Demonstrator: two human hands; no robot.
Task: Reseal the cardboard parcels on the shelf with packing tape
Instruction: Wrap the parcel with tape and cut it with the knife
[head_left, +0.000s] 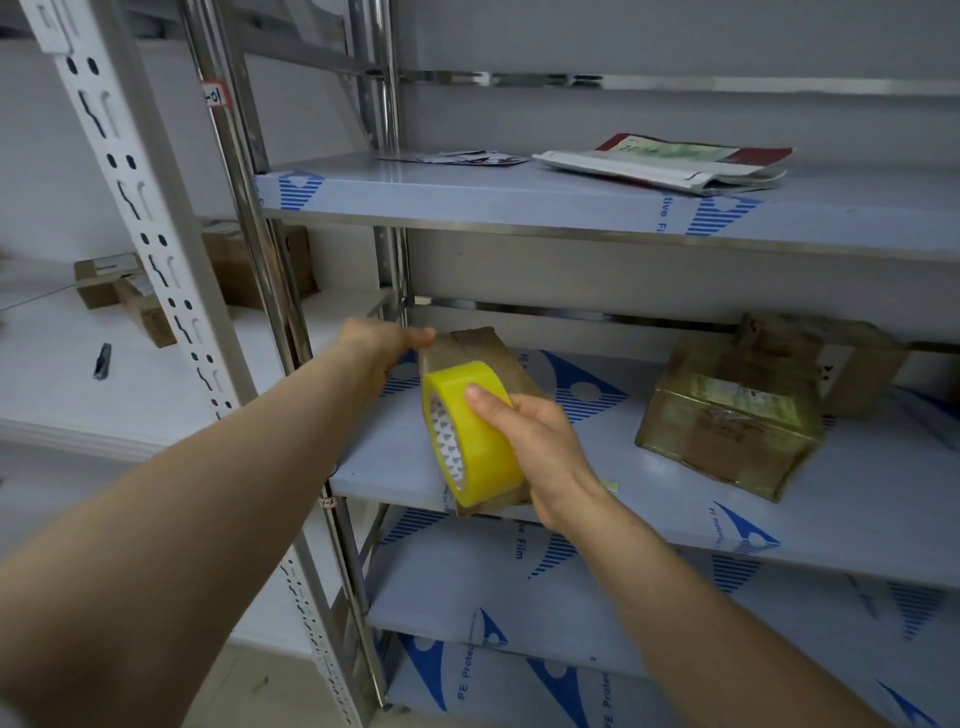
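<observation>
Yellow tape roll, the only one in view, sits at the centre of the frame. The right hand grasps it, thumb laid across the roll's outer face and fingers wrapped round the far side. The roll is up against the top of a brown cardboard parcel. This parcel lies lengthwise on the middle shelf, with its near end at the shelf's front edge. Just left of centre, the left hand clasps the parcel's far left corner with the thumb tip on top. Its other fingers are hidden behind the card.

There are three parcels on this shelf. Besides the one being held, a second parcel stands at the right of the frame, well apart from the first and glossy with tape. A third parcel sits just behind the second, near the right edge. Whether those two touch cannot be told.

The upper shelf carries one flat stack of printed packets at upper right. To the left of the stack is a smaller scatter of papers.

At the left of the frame a white shelving unit holds brown cardboard boxes. They are partly hidden by uprights, so their count is unclear. One small dark object also lies there.
</observation>
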